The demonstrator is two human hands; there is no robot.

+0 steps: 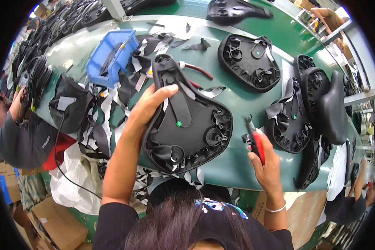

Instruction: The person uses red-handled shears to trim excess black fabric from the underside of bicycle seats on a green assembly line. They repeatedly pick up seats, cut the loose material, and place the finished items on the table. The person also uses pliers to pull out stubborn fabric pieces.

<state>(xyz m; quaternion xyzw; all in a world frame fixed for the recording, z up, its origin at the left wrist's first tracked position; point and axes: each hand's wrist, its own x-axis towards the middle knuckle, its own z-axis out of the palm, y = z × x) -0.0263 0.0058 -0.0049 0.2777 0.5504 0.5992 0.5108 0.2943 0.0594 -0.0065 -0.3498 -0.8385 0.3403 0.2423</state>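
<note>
My left hand [154, 102] grips an upturned black bicycle saddle [175, 129] by its narrow nose, thumb over the edge. The underside faces up, with gathered cover fabric around the rim, round sockets at the wide end and a small green dot in the middle. To the right of the saddle, apart from it, my right hand [266, 160] is closed around a red-handled cutting tool [259, 146]. Its dark, pointed end is directed away from me; its exact kind is hard to make out.
More saddles lie upturned, one at the back [250, 62] and a cluster at right [289, 125]. A blue bin [112, 58] stands among black offcuts [98, 129]. Red-handled pliers [198, 71] lie behind my saddle. A co-worker's sleeve [25, 139] is at left; a cable hangs below.
</note>
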